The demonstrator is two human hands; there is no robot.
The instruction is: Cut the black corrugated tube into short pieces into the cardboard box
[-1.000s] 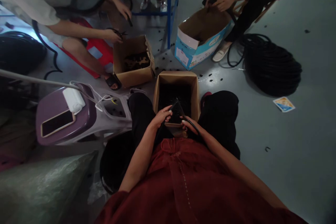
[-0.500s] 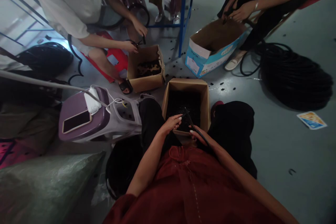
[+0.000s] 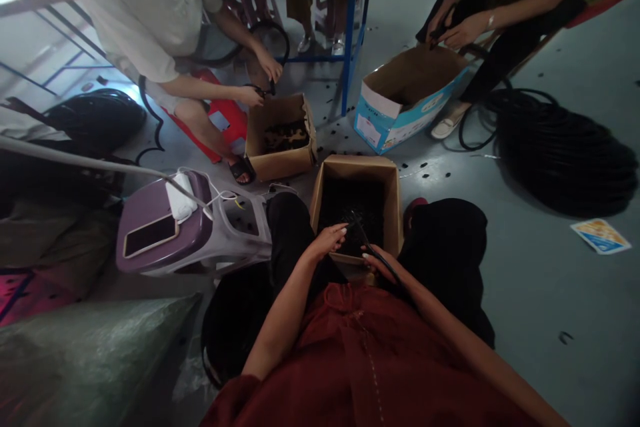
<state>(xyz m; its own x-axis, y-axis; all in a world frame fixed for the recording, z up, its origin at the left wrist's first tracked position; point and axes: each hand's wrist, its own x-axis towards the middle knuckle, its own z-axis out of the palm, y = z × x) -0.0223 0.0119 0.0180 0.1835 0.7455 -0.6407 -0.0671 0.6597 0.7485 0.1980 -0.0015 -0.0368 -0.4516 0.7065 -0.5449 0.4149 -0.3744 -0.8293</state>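
Note:
My left hand (image 3: 326, 240) rests over the near rim of a cardboard box (image 3: 356, 162), its fingertips beside a dark object whose shape is hard to make out. My right hand (image 3: 379, 264) grips a black flexible tube (image 3: 375, 248), which runs up toward that object above the box. Many small black pieces (image 3: 350, 203) fill the box, and their shapes blur together in the shadow. The box stands on the floor between my black-clad knees (image 3: 443, 260).
A co-worker's hands (image 3: 260, 77) work with scissors (image 3: 265, 89) above a cardboard box (image 3: 280, 137). Another co-worker's hands (image 3: 453, 33) are above a blue-printed box (image 3: 400, 107). A black tubing coil (image 3: 560, 153) lies right; a phone (image 3: 150, 235) sits on a purple stool (image 3: 200, 240) left.
The camera view has shifted, so the surroundings sit further right and lower. The dark object between my hands looks narrower, and my hands have stayed over the box's near rim.

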